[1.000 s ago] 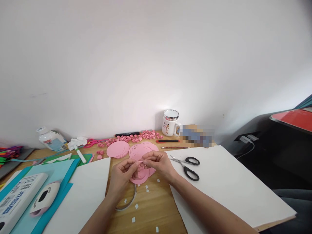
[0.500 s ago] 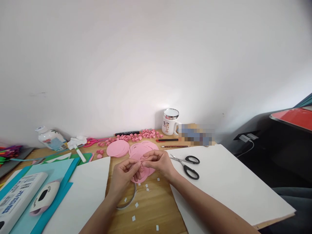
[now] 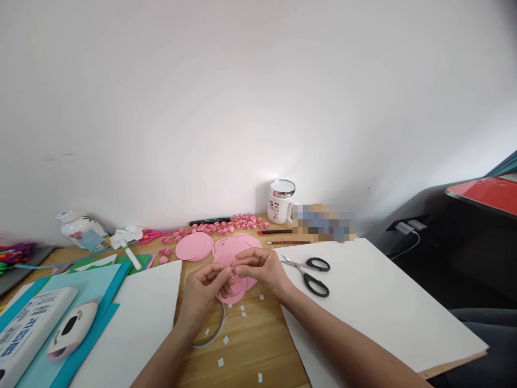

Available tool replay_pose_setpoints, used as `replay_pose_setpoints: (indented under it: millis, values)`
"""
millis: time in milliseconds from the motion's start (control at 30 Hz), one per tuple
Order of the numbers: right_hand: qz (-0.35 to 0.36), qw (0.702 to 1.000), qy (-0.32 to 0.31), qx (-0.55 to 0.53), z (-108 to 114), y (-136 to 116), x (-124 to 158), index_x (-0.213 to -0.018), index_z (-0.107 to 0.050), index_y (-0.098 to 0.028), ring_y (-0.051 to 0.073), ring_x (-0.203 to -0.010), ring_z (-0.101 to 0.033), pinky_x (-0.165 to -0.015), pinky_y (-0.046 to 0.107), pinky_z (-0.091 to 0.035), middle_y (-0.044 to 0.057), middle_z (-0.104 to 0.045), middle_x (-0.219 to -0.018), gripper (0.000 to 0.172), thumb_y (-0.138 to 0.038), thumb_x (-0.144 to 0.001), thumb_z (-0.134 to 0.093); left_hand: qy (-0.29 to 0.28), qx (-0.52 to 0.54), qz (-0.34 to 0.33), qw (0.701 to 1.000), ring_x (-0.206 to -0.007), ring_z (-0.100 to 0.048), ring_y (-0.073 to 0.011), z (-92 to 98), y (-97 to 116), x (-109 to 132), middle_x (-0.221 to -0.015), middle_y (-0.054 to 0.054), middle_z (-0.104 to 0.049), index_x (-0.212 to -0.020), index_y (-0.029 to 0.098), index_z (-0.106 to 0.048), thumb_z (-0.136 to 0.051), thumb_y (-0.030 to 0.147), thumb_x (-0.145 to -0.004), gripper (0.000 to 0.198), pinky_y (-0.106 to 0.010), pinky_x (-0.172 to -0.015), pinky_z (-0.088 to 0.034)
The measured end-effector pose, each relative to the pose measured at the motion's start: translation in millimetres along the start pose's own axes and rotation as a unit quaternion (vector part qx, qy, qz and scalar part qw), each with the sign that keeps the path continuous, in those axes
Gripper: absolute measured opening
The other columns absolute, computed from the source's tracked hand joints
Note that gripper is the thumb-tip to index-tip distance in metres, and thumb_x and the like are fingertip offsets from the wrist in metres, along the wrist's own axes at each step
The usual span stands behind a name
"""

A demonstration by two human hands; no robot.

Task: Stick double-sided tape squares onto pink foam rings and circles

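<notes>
My left hand and my right hand meet fingertip to fingertip over the middle of the desk. Both are closed in a pinch on a small bit of pink paper, mostly covered by the fingers. Beneath them lies a loose pile of pink paper circles, partly hidden by my hands. A neater stack of pink circles sits just to the left. Behind these, many small rolled pink paper flowers are heaped along the wall. A roll of tape lies flat below my left hand.
Black-handled scissors rest on a white board at right. A white mug stands by the wall. Small white squares dot the wooden desk. Coloured paper, a white bottle and pink scissors are at left.
My hands keep the same pinch, with only slight finger movement. The whole view has shifted very slightly; the things on the desk stay in place.
</notes>
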State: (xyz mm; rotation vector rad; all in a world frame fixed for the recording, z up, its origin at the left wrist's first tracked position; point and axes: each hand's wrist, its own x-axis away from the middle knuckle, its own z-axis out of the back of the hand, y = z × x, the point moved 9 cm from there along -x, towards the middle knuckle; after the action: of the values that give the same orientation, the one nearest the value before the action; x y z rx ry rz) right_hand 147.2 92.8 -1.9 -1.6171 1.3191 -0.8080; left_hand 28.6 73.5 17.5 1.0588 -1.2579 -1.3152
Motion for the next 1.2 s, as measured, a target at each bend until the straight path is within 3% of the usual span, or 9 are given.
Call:
replay_pose_setpoints:
  millis: [367, 633, 900, 1200]
  values:
    - [0.007, 1.0, -0.014, -0.003, -2.7, -3.1, 0.2, -0.086, -0.063, -0.014, 0.016, -0.067, -0.065, -0.063, 0.027, -0.051, 0.008, -0.07, -0.079, 0.034, -0.027, -0.057, -0.073, 0.015, 0.014, 0.005, 1.0, -0.049, -0.053, -0.0103, 4.5, -2.7, -1.0, -0.054, 0.0, -0.061, -0.067, 0.013, -0.062, -0.062, 0.032, -0.069, 0.019, -0.02, -0.05, -0.044]
    - [0.007, 1.0, 0.018, 0.017, 3.4, 0.5, -2.3, -0.083, -0.064, -0.014, 0.016, -0.059, -0.064, -0.056, 0.027, -0.05, 0.006, -0.07, -0.071, 0.038, -0.025, -0.05, -0.077, 0.017, 0.008, 0.008, 1.0, -0.051, -0.053, -0.0099, 4.7, -4.2, -1.6, -0.054, 0.0, -0.061, -0.069, 0.014, -0.063, -0.064, 0.029, -0.068, 0.015, -0.019, -0.051, -0.043]
    - [0.02, 1.0, 0.008, 0.015, 1.8, 0.0, -2.1, -0.084, -0.062, -0.014, 0.012, -0.053, -0.06, -0.053, 0.023, -0.048, 0.002, -0.069, -0.064, 0.039, -0.019, -0.048, -0.077, -0.001, -0.015, -0.01, 1.0, -0.054, -0.052, -0.0103, 1.2, 0.9, 1.1, -0.056, 0.0, -0.061, -0.073, 0.014, -0.066, -0.061, 0.03, -0.071, 0.017, -0.019, -0.053, -0.042]
    - [0.022, 0.999, -0.009, 0.036, -2.3, -0.4, -1.1, -0.067, -0.06, -0.014, 0.009, -0.051, -0.057, -0.049, 0.019, -0.043, -0.002, -0.063, -0.058, 0.033, -0.023, -0.043, -0.08, -0.003, -0.041, -0.009, 0.999, -0.057, -0.056, -0.013, 0.1, 1.8, 0.4, -0.058, -0.002, -0.064, -0.076, 0.013, -0.067, -0.062, 0.034, -0.068, 0.022, -0.021, -0.055, -0.045]
